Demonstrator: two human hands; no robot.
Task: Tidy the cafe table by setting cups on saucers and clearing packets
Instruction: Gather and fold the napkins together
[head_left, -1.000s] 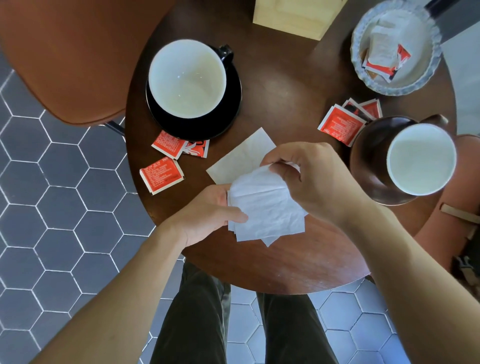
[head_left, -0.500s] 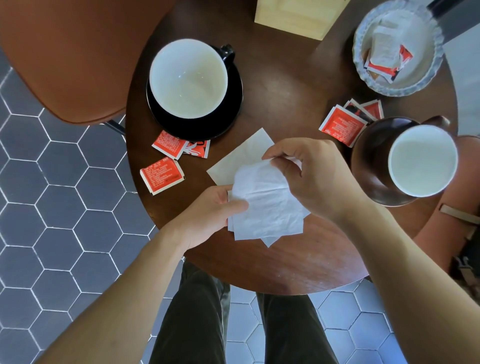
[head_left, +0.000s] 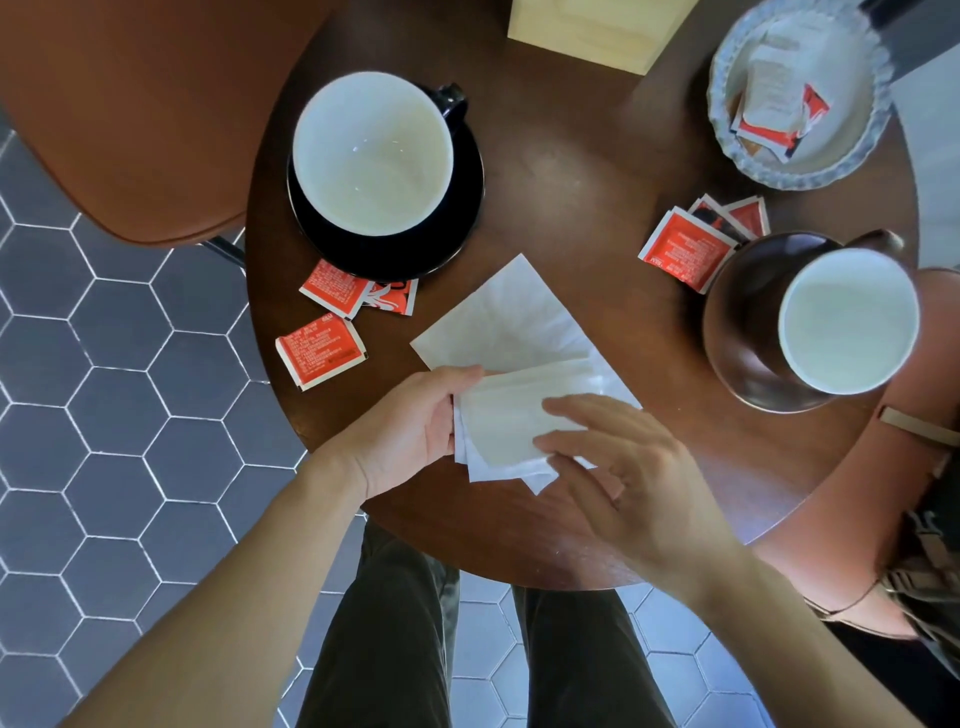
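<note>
We see a folded white napkin (head_left: 514, 410) near the table's (head_left: 571, 182) near edge. The left hand (head_left: 415, 431) pinches its left side, thumb on top; the right hand (head_left: 618, 478) lies flat on it, fingers straight. Red packets (head_left: 322, 351) sit toward the left edge, beside a white cup (head_left: 371, 153) on a black saucer (head_left: 462, 208). More red packets (head_left: 685, 249) lie toward the right edge, touching a brown saucer (head_left: 737, 322) that carries another cup (head_left: 849, 319). A scalloped dish (head_left: 862, 150) at the far right edge holds used packets (head_left: 776, 104)

Round table (head_left: 571, 171); saucers (head_left: 462, 208), packets (head_left: 322, 351), napkin (head_left: 509, 317), dish (head_left: 878, 140).
</note>
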